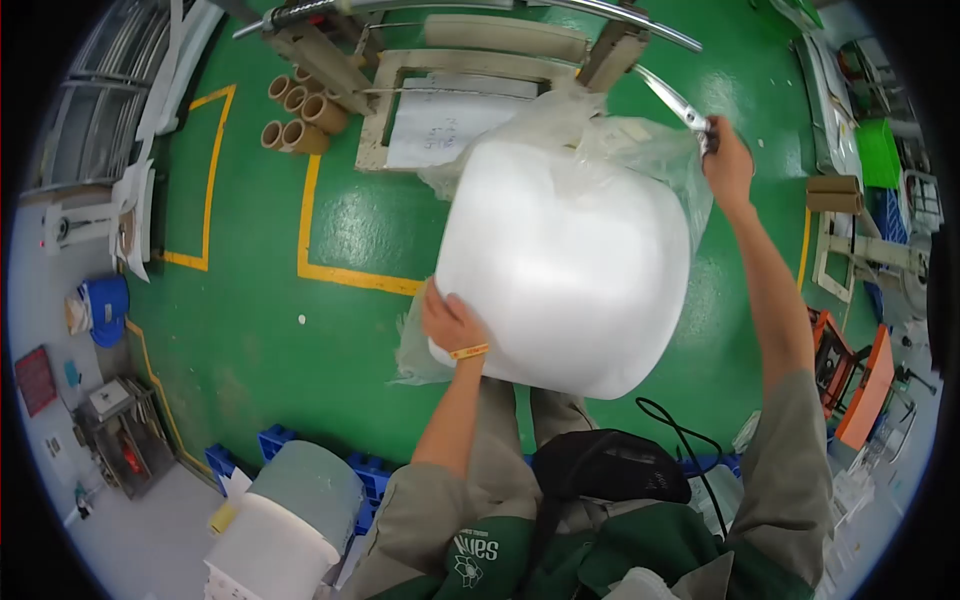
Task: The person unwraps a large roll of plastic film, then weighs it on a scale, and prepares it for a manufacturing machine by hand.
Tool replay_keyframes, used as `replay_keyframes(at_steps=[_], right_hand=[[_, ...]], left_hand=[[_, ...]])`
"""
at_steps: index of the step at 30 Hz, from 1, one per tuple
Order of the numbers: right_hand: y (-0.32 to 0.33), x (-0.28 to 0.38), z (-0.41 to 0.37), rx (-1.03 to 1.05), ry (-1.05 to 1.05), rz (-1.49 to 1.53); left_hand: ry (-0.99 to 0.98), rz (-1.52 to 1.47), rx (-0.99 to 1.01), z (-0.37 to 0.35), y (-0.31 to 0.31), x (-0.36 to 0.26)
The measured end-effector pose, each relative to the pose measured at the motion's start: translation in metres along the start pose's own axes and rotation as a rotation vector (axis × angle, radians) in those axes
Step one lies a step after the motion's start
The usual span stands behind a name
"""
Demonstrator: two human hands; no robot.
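Observation:
A large white roll (560, 270), with clear plastic film (640, 150) crumpled over its far end, is in front of my body. My left hand (452, 322) lies against the roll's lower left side, with a yellow band at the wrist and more loose film beside it. Out to the right, my right hand (728, 165) is closed around the dark handles of a pair of scissors (675, 100). The silver blades point up and left, beyond the roll's far right corner.
A metal frame with a roller (505, 36) stands beyond the roll, papers (450, 120) on it. Cardboard tubes (325, 113) stand left of the frame. Another roll (300, 490) is at lower left near blue pallets. An orange case (865, 390) is at right.

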State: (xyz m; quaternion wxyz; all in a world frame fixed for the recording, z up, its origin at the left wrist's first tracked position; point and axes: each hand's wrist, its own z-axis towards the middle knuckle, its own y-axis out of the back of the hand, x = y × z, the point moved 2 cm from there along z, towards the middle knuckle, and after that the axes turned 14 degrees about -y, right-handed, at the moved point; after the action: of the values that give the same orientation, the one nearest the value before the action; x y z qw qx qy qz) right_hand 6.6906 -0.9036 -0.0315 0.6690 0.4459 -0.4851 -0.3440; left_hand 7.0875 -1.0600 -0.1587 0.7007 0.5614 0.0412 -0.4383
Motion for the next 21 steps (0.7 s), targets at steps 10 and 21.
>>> replay_keyframes(at_steps=[10,21], right_hand=[[0.052,-0.053,-0.040,-0.015,-0.107,0.119],[0.087,-0.067,-0.011,-0.164,-0.118,0.129]], left_hand=[[-0.059,-0.219,-0.069,-0.076,0.035,0.043],[0.099,-0.020,0.198,-0.153,0.096,0.088]])
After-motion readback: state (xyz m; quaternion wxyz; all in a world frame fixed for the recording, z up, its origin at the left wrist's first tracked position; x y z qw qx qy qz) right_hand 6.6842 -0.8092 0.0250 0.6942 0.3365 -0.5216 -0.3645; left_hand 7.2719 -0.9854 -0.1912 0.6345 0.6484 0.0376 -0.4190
